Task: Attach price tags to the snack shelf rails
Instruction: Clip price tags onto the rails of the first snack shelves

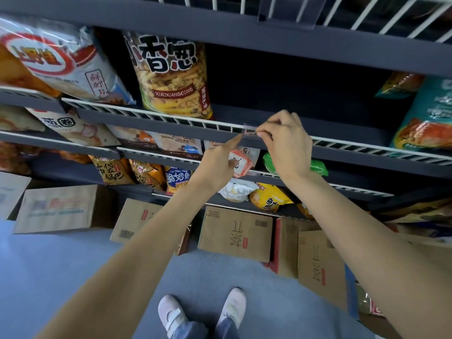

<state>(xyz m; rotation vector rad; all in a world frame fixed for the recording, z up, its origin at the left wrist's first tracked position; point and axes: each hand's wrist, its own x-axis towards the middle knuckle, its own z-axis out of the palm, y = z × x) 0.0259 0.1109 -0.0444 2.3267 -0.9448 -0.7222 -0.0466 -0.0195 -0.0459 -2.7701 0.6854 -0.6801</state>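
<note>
1. At the white wire front rail [171, 117] of the middle snack shelf, I am fitting a small clear plastic price tag holder [250, 130] over the top wire.
2. My right hand [285, 140] is pinching the holder's right end between thumb and fingertips; the remaining fingers are curling inward.
3. My left hand [220, 157] is holding nothing: the index finger is extended, its tip touching or just short of the holder's lower left corner, and the other fingers are folded in.
4. The holder is lying directly between both hands, its long axis running along the rail, left to right. Its clip edge is sitting on the top wire; whether it is fully seated cannot be determined.
5. The right hand is the nearer and controlling hand; the left is approaching from below and to the left.
6. Judgement: the next move calls for a press toward the rail, across the holder's long axis, with both ends kept level.
7. The tall yellow bag of snack sticks [171, 77] is standing behind the rail, left of the work point and clear of it.
</note>
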